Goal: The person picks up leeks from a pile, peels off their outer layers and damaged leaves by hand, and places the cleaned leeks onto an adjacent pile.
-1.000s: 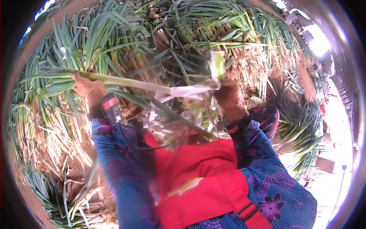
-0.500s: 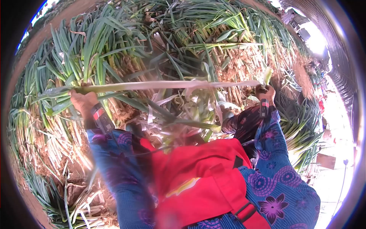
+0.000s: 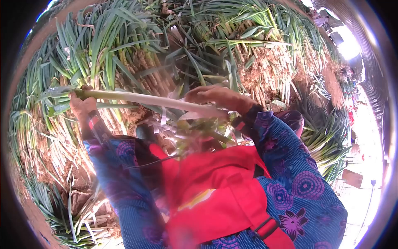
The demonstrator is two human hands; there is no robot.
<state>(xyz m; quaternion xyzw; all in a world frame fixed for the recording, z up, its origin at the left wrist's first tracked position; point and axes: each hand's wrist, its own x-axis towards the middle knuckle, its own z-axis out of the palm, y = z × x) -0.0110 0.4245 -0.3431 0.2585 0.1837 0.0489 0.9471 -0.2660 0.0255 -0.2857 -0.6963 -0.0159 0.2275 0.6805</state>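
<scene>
A long green onion stretches across the view in front of me, its green leaf end at the left and its white shaft slanting down to the right. My left hand is wrapped round it where the leaves begin. Over the white part reaches my right hand, its fingers stretched toward the left; blur hides whether they touch the shaft. Pale peeled skins and leaf scraps lie below the onion, in front of my red apron.
Bundles of green onions with roots are heaped at the left, and more bundles stand at the back right. Another pile lies right of my arm. A corrugated metal surface curves along the right edge.
My right hand has come in leftward from the far right, where it held the end of a pale peeled strip. My left hand has shifted slightly left with the green onion, which now slants.
</scene>
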